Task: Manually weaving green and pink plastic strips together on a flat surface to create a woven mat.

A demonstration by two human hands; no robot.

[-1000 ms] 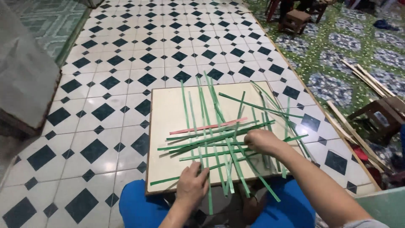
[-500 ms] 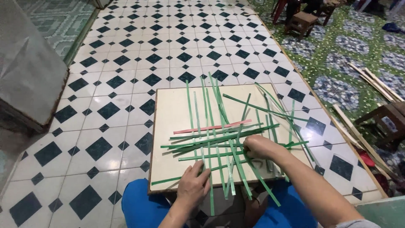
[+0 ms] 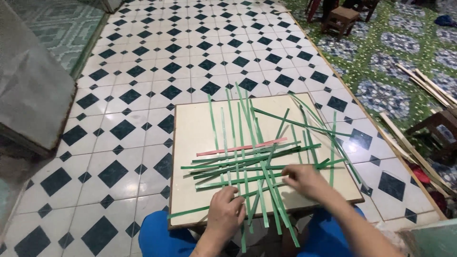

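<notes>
A square cream board [image 3: 195, 123] rests on my lap. Several long green strips [image 3: 247, 157] lie on it, crossing lengthwise and sideways in a loose weave. One red strip [image 3: 240, 147] lies across them near the middle. My left hand [image 3: 225, 212] presses flat on the strips at the board's near edge. My right hand [image 3: 304, 181] rests on the right part of the weave, fingers curled on the ends of the sideways green strips.
Black-and-white tiled floor [image 3: 143, 95] surrounds the board. A grey slab [image 3: 28, 95] stands at the left. Wooden sticks [image 3: 423, 85] lie on the green patterned floor at the right, next to a dark stool [image 3: 438, 128]. A small wooden stool [image 3: 340, 19] stands far back.
The view has tilted slightly. My right hand has shifted a little along the sideways strips; my left hand stays pressed near the board's front edge.
</notes>
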